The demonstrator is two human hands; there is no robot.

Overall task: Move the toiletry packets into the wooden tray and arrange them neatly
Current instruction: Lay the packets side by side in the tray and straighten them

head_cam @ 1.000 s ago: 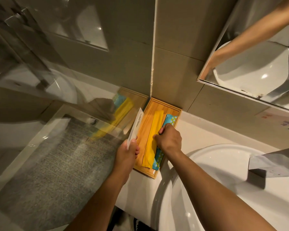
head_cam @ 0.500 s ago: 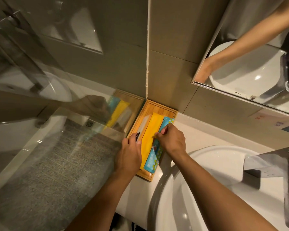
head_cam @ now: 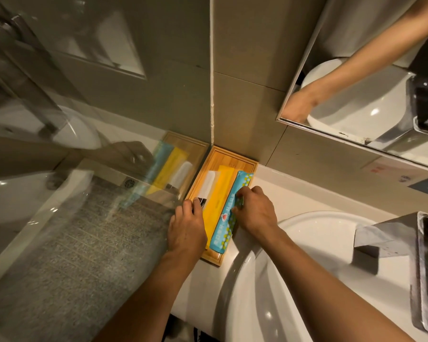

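Left hand (head_cam: 187,233) hiding white packet (head_cam: 206,187) end, right hand (head_cam: 256,212) pinching blue packet (head_cam: 230,213), left grip unclear

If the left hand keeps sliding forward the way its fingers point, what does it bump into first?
Probably the white packet: the left hand already has its fingertips at its near end. Beyond lies the wooden tray rim, then the wall.

Dim warm light, wide-angle edge distortion

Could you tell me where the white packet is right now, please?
The white packet lies in the wooden tray, on its left side beside the yellow packet, with the left hand resting on its near end.
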